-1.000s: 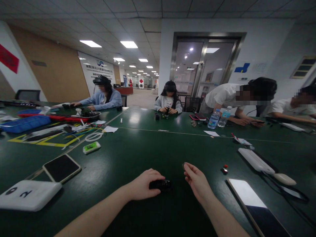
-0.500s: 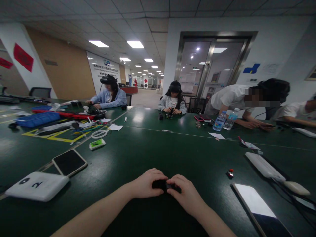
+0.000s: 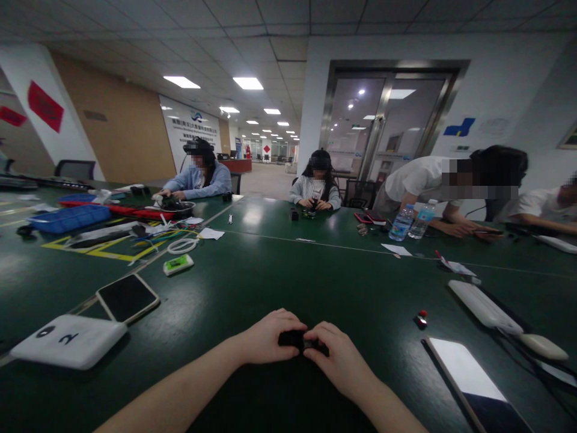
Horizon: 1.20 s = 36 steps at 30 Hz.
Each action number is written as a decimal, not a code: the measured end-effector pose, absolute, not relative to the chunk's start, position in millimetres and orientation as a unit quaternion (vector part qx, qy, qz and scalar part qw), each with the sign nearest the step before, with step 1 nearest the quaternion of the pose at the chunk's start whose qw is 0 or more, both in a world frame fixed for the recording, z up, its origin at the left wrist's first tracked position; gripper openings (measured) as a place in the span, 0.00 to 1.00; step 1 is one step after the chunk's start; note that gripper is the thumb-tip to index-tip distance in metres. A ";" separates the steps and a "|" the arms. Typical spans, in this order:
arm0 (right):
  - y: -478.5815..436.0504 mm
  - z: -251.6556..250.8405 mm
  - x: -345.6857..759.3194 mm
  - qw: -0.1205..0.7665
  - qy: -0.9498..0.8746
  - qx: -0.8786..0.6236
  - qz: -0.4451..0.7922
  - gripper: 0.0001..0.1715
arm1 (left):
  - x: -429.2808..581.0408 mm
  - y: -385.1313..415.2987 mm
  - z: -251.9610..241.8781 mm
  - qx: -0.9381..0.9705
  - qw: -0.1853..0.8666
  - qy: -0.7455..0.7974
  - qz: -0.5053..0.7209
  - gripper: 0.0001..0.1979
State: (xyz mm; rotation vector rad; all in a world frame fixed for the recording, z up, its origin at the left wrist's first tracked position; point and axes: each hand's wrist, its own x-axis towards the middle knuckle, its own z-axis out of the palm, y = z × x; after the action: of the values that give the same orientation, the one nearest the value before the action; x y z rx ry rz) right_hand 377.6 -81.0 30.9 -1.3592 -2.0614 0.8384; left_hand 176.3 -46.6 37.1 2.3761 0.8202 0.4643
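My left hand (image 3: pixel 270 338) is closed round a small black block-shaped object (image 3: pixel 292 339), low over the near middle of the green table (image 3: pixel 270 276). Facing it, my right hand (image 3: pixel 336 352) pinches a dark piece (image 3: pixel 315 345) between thumb and fingers, right up against the block. Whether the two dark parts are joined or separate I cannot tell. Fingers and shadow hide most of both.
To the left lie a white power bank (image 3: pixel 70 341), a phone (image 3: pixel 127 297) and a green-and-white box (image 3: pixel 178 264). On the right are a small red-topped item (image 3: pixel 422 319), another phone (image 3: pixel 469 373) and a long white device (image 3: pixel 484 305). Beyond, several people sit or lean over the table.
My hands stay in nearly the same place, with only a slight shift of the right fingers on the dark piece. The view has tilted very slightly.
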 end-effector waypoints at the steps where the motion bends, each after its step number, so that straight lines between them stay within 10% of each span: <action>1: -80.7 30.4 377.9 0.268 -0.764 -0.501 0.305 0.08 | 176.3 -46.6 36.8 0.890 0.288 0.308 0.175 0.20; 21: -70.6 28.5 396.3 0.271 -0.710 -0.569 0.312 0.15 | 157.0 -36.1 36.8 0.865 0.290 0.360 0.193 0.21; 36: -55.1 16.7 424.5 0.253 -0.700 -0.587 0.319 0.15 | 19.5 26.3 14.9 0.528 0.053 0.828 0.184 0.22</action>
State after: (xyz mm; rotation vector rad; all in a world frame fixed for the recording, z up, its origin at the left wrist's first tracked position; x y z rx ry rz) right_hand 424.5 -55.1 16.7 -1.5958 -1.9027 0.8667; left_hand 19.5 26.3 14.9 1.6038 2.5159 0.5601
